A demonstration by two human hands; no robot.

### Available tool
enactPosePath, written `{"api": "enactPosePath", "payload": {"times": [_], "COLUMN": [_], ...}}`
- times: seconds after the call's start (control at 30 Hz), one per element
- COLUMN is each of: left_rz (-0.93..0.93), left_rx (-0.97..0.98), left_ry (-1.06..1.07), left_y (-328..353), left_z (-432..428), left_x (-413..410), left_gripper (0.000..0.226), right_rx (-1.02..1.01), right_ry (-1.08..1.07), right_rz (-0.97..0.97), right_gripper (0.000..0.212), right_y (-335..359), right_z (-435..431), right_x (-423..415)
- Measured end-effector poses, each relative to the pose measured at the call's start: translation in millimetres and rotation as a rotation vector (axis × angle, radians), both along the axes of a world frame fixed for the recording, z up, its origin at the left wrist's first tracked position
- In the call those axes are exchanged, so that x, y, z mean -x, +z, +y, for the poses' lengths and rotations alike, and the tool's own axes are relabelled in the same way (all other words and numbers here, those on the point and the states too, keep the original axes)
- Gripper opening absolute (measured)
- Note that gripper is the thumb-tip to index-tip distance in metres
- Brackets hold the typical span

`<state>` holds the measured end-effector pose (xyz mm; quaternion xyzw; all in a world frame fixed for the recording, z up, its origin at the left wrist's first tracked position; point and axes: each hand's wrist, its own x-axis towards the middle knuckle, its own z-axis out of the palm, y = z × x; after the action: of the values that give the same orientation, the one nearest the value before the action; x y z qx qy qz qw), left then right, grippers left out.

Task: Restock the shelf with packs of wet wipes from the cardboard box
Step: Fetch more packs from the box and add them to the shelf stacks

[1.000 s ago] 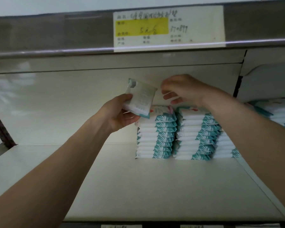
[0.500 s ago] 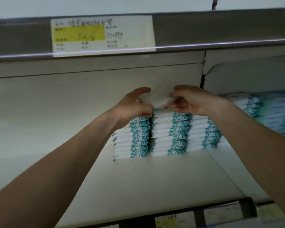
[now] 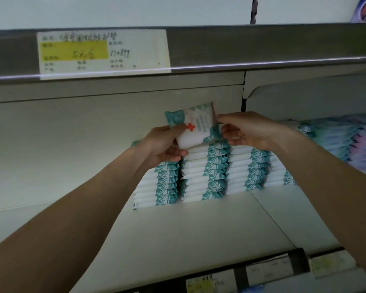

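On the shelf, head view: four stacks of teal-and-white packs stand side by side against the back panel. One pack of wet wipes is held tilted, red cross facing out, just above the second stack from the left. The left hand grasps its lower left corner and the right hand pinches its right edge. A handwritten price label sits on the rail above.
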<state>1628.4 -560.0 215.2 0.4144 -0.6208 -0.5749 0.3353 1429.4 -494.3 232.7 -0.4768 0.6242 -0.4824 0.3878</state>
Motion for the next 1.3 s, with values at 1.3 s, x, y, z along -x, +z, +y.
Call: {"api": "enactPosePath", "payload": {"times": [1.3], "left_rz": [-1.074], "left_rx": [0.858], "left_ry": [-0.045], "left_y": [-9], "left_z": [-21], "left_x": [29], "left_gripper": [0.05], "right_rx": [0.148], "right_ry": [0.02], "right_rz": [1.284], "right_gripper": [0.046], "right_y": [-39], "right_z": [-40], "right_x": [-23]}}
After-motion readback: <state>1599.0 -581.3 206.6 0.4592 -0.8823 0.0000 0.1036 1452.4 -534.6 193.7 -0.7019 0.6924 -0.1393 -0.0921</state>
